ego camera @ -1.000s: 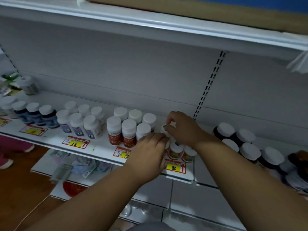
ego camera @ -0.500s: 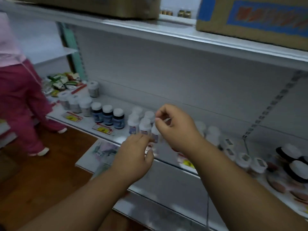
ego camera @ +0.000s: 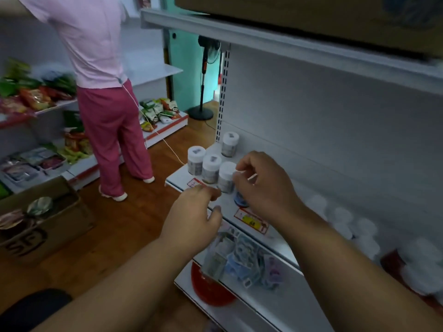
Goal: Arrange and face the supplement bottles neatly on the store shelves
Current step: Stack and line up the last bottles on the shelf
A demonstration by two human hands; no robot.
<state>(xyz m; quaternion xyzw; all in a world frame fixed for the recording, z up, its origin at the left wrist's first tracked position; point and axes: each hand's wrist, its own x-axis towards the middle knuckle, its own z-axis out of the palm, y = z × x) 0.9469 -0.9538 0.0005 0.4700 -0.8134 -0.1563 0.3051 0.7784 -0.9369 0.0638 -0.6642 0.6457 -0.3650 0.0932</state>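
White metal shelving fills the right side of the aisle, and everything I am working on stands on the middle shelf (ego camera: 211, 161) near its left end. My right hand (ego camera: 266, 185) hovers over that shelf with the fingers curled in and thumb and forefinger pressed together, pinching something small and pale that I cannot make out. Just under the heel of that hand stands a dark blue bottle (ego camera: 241, 198), upright, mostly hidden by my palm. My left hand (ego camera: 194, 218) hangs a little lower, in front of the shelf's edge, fingers loosely bent and holding nothing.

Beyond my right knuckles, toward the shelf's left end, stand the white-capped bottles (ego camera: 211, 167): three close together in a short row and a fourth set back by the upright post, all upright. The nearest one is just beside my right fingertips, so I judge the right hand the nearer one for turning it to face forward. A yellow price tag (ego camera: 251, 221) sits on the shelf edge below the blue bottle. More bottles trail off to the right, too blurred to read. Past the shelf's end, a person in pink (ego camera: 103, 68) stands at another rack.
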